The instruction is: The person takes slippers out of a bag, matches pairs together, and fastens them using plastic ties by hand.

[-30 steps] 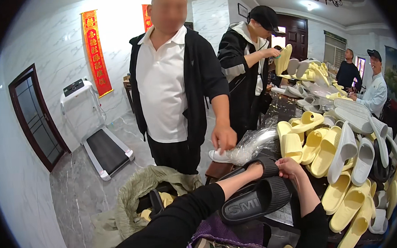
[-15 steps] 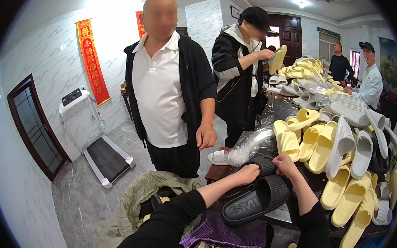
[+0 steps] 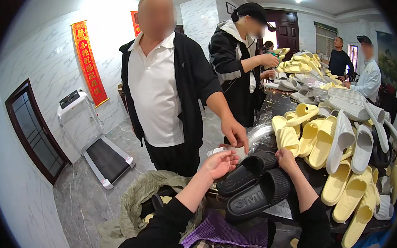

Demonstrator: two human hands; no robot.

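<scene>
A marbled wall (image 3: 26, 57) backs a room where a long dark table (image 3: 274, 106) carries heaped yellow slippers (image 3: 323, 149) and grey slippers (image 3: 362, 157) on the right. A dark-framed door (image 3: 37, 134) stands at far left, with a treadmill (image 3: 107, 157) near it. A co-worker (image 3: 157, 94) in a white shirt and black jacket faces the camera's wearer; a 2nd person (image 3: 235, 62), in a black cap, stands behind at the table, and 2 others (image 3: 340, 60) are farther back on the right. A long red banner (image 3: 90, 62) hangs on the wall. At lower left, an open green sack (image 3: 141, 187) holds black and yellow footwear. A crumpled clear bag (image 3: 262, 133) lies just beyond 2 black slippers (image 3: 257, 198), which sit side by side at the table's near end, between the wearer's hands. The co-worker's hand (image 3: 234, 132) reaches down, forefinger extended, above the far slipper (image 3: 240, 177). The wearer's left hand (image 3: 220, 164) is empty, palm up, fingers loosely spread and part curled, near that slipper's left end. The right hand (image 3: 287, 158) has thumb and fingers pinched together at the edge of the same slipper's strap (image 3: 268, 159)
</scene>
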